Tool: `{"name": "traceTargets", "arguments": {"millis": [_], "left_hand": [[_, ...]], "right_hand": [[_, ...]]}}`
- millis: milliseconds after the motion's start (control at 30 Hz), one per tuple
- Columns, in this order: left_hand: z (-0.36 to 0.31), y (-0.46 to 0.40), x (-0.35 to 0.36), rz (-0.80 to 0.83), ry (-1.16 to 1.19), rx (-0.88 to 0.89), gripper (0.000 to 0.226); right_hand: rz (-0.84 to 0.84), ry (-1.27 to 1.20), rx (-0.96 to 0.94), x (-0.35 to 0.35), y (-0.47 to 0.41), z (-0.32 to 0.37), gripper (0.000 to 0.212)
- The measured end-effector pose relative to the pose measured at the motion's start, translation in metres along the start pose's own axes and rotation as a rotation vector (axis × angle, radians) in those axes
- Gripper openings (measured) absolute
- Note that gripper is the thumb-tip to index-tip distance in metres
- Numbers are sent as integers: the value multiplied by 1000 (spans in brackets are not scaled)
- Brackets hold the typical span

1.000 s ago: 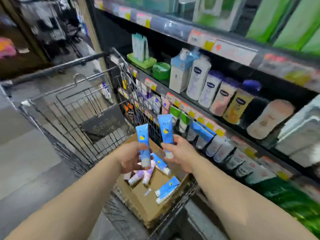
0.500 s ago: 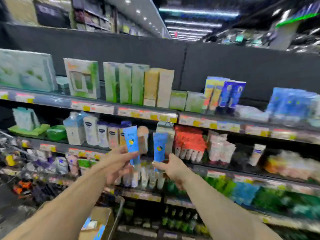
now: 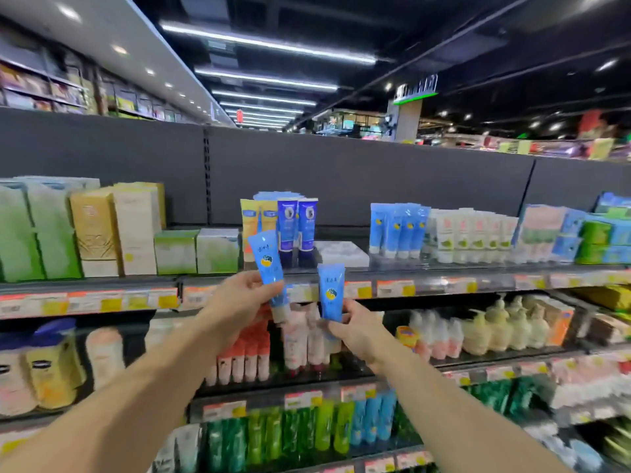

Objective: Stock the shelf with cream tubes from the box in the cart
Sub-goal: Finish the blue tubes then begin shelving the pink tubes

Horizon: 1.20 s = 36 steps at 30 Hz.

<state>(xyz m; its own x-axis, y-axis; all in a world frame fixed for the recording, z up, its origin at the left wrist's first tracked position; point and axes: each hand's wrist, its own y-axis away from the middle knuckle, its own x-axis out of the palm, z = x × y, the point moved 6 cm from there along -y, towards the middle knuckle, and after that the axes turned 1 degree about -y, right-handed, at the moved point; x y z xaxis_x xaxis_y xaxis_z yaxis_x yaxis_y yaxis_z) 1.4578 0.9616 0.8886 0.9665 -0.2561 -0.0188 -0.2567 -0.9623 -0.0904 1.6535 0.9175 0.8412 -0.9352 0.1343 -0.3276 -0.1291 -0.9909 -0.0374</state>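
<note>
While the labels on most products blur past reading, your two hands show plainly in front of the top shelf (image 3: 444,271); your left hand (image 3: 239,302) pinches a light-blue cream tube (image 3: 268,264) near its lower end, thumb and fingers curled round it, the tube tilted slightly left with its flat crimped end up and its pale cap (image 3: 281,314) down, partly masked by your fingers; your right hand (image 3: 355,324) grips a second blue tube (image 3: 330,291) upright, and its cap is hidden inside your curled fingers; both tubes are soft glossy plastic, flat at the top, each with a round yellow-and-dark emblem whose detail you cannot make out; the cart and the box are out of view; far right of your hands on the top shelf stands a row of matching blue tubes (image 3: 397,228), caps down, just beside white tubes (image 3: 473,237) with green marks; directly behind your left-hand tube stand dark-blue tubes (image 3: 297,227) and yellow tubes (image 3: 249,216), the latter partly covered; a clear flat tray (image 3: 341,252) lies between those and the matching row; at far left, tall green and gold cartons (image 3: 112,227) are cut off by the frame edge; price tags (image 3: 396,288) along the shelf lip are smeared and unreadable.
</note>
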Motion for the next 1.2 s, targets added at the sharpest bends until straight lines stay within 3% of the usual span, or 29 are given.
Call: {"name": "traceTargets", "arguments": {"millis": [100,300,433,833,1200], "left_hand": [[-10,-51,58,-12,45,21,8],[-33,-137,153,-58,37,66,9],[-38,-180,183,-128,-41,82,14],[-20,-258,229,-174,-371,123,21],[-18,-266,247,-70,-534,168,27]], "right_hand": [[-32,12,-18,-62,-34,-7,41],[-118,7,-67,-194,-100,-18,27],[-153,-38,-99,-244,-126,-28,22],[-140,-27,-216,-269,-157,-18,23],[-179,-29,-253,-276,-169,-20,26]]}}
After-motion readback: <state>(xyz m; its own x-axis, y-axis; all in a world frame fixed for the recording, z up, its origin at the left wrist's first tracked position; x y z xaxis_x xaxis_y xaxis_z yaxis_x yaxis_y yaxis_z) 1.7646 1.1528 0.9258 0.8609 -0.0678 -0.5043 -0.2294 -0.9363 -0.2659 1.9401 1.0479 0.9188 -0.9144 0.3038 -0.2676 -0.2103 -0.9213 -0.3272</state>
